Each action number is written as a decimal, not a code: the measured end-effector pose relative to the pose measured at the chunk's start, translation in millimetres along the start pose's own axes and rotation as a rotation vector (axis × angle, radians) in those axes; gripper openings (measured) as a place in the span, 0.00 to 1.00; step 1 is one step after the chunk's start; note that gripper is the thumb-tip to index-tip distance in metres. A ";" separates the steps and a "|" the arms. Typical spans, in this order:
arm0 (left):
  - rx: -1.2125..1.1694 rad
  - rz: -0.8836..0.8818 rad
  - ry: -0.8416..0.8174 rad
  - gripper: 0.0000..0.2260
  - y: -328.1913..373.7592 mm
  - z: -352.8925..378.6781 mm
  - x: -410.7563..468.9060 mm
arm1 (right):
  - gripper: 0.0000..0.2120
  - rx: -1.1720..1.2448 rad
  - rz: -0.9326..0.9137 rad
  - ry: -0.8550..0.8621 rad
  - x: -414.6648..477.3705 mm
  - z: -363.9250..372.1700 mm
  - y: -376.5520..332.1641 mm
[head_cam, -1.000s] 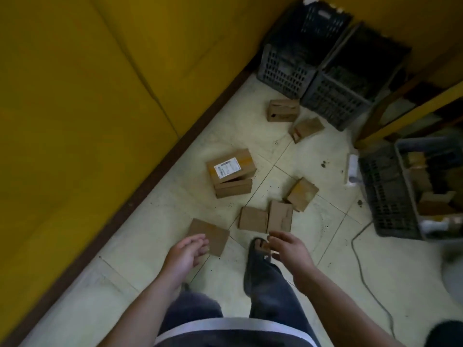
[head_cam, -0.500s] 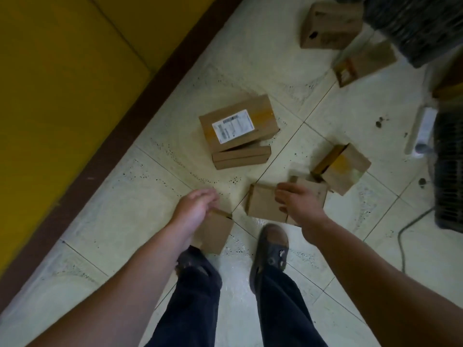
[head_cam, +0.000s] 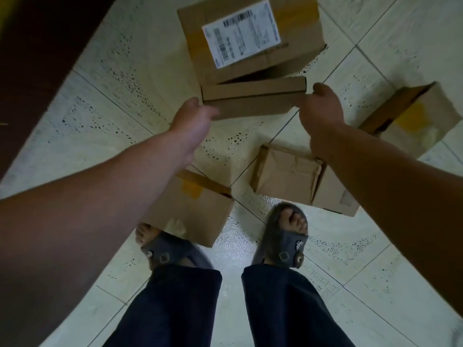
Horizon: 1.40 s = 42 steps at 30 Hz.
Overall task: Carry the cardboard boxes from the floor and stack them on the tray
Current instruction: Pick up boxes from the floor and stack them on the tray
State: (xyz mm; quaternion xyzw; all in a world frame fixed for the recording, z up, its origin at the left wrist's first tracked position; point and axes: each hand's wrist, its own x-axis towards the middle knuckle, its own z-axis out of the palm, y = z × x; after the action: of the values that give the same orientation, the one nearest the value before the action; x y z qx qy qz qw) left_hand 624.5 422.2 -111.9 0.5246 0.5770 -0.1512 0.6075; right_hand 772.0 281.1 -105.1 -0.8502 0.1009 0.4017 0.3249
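— Where is the flat brown cardboard box [head_cam: 253, 96]?
— At twelve o'clock from the person's grey sandals [head_cam: 283, 244], touching the larger labelled cardboard box [head_cam: 250, 38] beyond it.
— And the hands?
— The left hand [head_cam: 193, 118] grips its nine o'clock end, and the right hand [head_cam: 320, 108] grips its three o'clock end.

Left hand [head_cam: 194, 118] and right hand [head_cam: 322, 110] grip the flat box [head_cam: 253, 98] by its ends.

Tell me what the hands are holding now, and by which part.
The flat cardboard box under the labelled box: the left hand grips its left end, the right hand its right end.
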 end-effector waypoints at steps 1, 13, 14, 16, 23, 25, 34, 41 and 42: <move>-0.006 -0.007 -0.005 0.30 -1.2 2.9 4.1 | 0.25 -0.001 0.000 -0.011 1.8 2.6 1.3; -0.128 -0.104 0.032 0.07 -4.0 -2.7 -30.9 | 0.11 0.207 0.056 0.009 -29.8 -12.1 12.4; -0.144 -0.112 0.050 0.05 -5.0 -3.9 -43.2 | 0.12 0.224 0.071 0.012 -40.3 -17.4 13.3; -0.202 -0.131 0.095 0.05 -5.7 -6.6 -67.9 | 0.09 0.253 0.098 0.003 -61.5 -27.7 12.8; -0.413 -0.168 0.155 0.08 19.5 -30.6 -166.4 | 0.09 0.305 0.094 0.047 -154.3 -73.8 -11.4; -0.427 -0.142 0.173 0.06 31.9 -41.1 -193.6 | 0.05 0.340 0.077 0.049 -186.4 -85.6 -23.8; -0.538 0.036 0.119 0.16 91.8 -107.9 -322.4 | 0.05 0.584 0.029 -0.001 -321.6 -134.5 -99.4; -0.601 0.184 0.055 0.14 112.9 -175.9 -431.2 | 0.08 0.593 -0.121 -0.059 -432.6 -161.6 -152.3; -0.615 0.214 0.058 0.14 114.8 -184.9 -449.6 | 0.09 0.609 -0.142 -0.065 -449.4 -164.8 -158.5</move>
State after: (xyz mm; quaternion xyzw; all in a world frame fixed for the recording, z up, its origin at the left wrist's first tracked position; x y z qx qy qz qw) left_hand 485.1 429.2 367.8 0.3783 0.5544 0.1098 0.7332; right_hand 647.2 258.3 382.8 -0.7054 0.1466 0.3563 0.5950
